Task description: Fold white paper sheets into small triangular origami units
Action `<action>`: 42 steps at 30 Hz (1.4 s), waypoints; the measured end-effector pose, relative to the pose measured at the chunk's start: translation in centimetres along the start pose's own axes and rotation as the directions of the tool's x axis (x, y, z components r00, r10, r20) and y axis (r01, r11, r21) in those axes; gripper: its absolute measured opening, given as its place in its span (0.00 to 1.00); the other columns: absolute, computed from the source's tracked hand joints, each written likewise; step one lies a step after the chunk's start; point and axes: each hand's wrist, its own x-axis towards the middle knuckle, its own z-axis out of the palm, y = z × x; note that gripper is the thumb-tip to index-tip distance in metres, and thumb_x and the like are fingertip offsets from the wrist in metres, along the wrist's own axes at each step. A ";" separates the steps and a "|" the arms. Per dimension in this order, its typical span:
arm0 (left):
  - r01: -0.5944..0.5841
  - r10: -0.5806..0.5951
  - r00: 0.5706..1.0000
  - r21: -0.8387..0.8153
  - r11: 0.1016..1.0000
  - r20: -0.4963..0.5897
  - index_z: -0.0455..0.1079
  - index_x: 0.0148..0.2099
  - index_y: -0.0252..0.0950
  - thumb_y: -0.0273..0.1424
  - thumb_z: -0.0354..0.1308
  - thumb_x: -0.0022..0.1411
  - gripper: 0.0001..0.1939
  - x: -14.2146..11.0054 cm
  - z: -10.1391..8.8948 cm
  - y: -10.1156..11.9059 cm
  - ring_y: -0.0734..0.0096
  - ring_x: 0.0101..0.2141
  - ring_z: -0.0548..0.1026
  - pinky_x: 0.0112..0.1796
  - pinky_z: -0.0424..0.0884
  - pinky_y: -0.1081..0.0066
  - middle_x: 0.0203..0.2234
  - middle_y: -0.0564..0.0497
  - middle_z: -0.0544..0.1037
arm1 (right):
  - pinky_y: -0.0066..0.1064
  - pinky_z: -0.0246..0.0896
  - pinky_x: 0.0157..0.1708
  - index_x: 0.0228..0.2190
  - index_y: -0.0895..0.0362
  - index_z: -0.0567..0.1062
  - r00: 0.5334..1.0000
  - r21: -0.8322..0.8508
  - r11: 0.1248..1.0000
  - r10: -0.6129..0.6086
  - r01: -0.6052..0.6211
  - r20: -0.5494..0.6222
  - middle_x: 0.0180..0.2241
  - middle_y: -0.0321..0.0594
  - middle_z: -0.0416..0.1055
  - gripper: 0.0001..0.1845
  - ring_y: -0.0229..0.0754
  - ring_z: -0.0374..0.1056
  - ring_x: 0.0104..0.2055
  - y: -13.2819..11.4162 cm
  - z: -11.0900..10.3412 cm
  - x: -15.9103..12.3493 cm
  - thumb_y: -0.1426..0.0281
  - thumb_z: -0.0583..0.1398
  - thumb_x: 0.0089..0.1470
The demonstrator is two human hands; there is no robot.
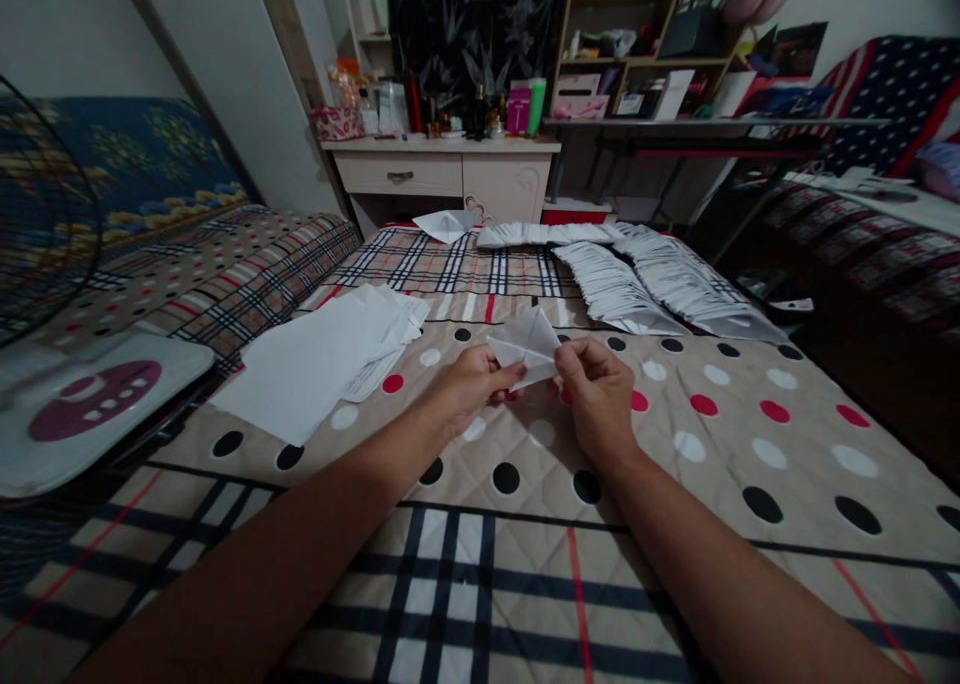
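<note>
One small sheet of folded white paper [531, 331] lies between the two grips, above the beige, polka-dotted quilted cover [720, 474], with one pointed corner turned to the far side and another to the left. A crease runs across it, roughly left to right, from one hand's side towards the other's. The bare left hand [471, 384] grips the near left part, thumb on top; the bare right hand [602, 392] pinches the right edge between thumb and fingers. Neither hand is nearer, as both touch the paper. Loose white sheets [300, 359] lie to the left, while a dense row of folded white papers [619, 289] lies far right, apart from the right hand.
</note>
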 end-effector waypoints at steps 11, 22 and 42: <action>0.306 -0.139 0.848 -0.259 0.916 0.511 0.64 0.38 0.34 0.37 0.67 0.53 0.18 -1.0 -0.3 0.8 0.87 0.17 0.57 0.19 0.52 0.84 0.19 0.59 0.61 | 0.35 0.64 0.48 0.43 0.52 0.76 0.953 0.217 0.975 -0.013 -0.056 0.302 0.47 0.41 0.74 0.19 0.43 0.70 0.46 0.5 0.1 0.4 0.61 0.66 0.50; 0.166 -0.170 0.985 0.103 0.981 0.029 0.73 0.38 0.32 0.28 0.62 0.53 0.09 0.0 -0.5 0.9 0.76 0.21 0.72 0.22 0.65 0.77 0.25 0.49 0.77 | 0.25 0.59 0.22 0.25 0.56 0.72 0.982 0.207 0.962 0.158 -0.176 0.103 0.22 0.33 0.72 0.15 0.34 0.64 0.21 0.5 -0.3 1.0 0.63 0.71 0.40; -0.165 0.226 0.969 0.419 0.893 -0.100 0.74 0.40 0.29 0.17 0.66 0.43 0.17 1.3 -2.8 0.7 0.79 0.27 0.73 0.33 0.71 0.75 0.28 0.52 0.77 | 0.28 0.55 0.23 0.24 0.56 0.69 0.978 -0.305 0.948 0.139 -0.086 0.157 0.22 0.35 0.70 0.11 0.37 0.63 0.23 2.5 -1.0 1.9 0.64 0.65 0.42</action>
